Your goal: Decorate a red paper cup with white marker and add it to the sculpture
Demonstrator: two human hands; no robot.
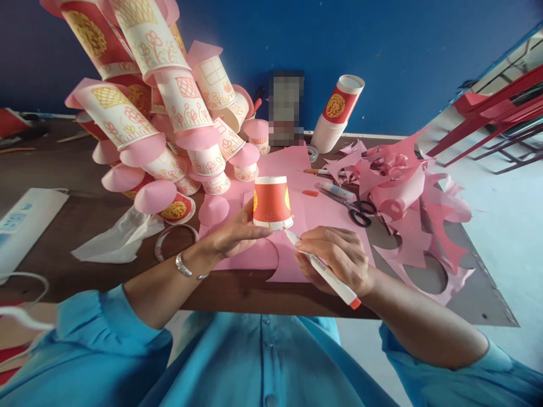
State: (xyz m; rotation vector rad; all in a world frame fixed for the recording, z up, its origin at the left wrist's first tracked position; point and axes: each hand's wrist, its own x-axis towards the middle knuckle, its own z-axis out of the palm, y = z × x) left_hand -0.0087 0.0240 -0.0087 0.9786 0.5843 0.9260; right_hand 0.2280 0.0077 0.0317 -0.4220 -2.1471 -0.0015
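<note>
A red paper cup (pixel 270 199) with gold emblems and a white rim is held upside down in my left hand (pixel 233 234), its wide rim facing down. My right hand (pixel 337 257) grips a white marker (pixel 328 277) with a red end cap. The marker's tip touches or nearly touches the cup's white rim, where faint red marks show. Below the cup lie pink paper sheets (pixel 297 254). The marker's orange-red cap (pixel 310 193) appears to lie on the paper to the right of the cup.
Decorated cups with pink cones (pixel 182 96) stand stacked at the left. Black scissors (pixel 360 213), a glue tube (pixel 337 191) and pink scraps (pixel 399 186) lie at the right. A cup stack (pixel 335 118) stands behind. A tape roll (pixel 169 240) and white tissue (pixel 116 237) lie left.
</note>
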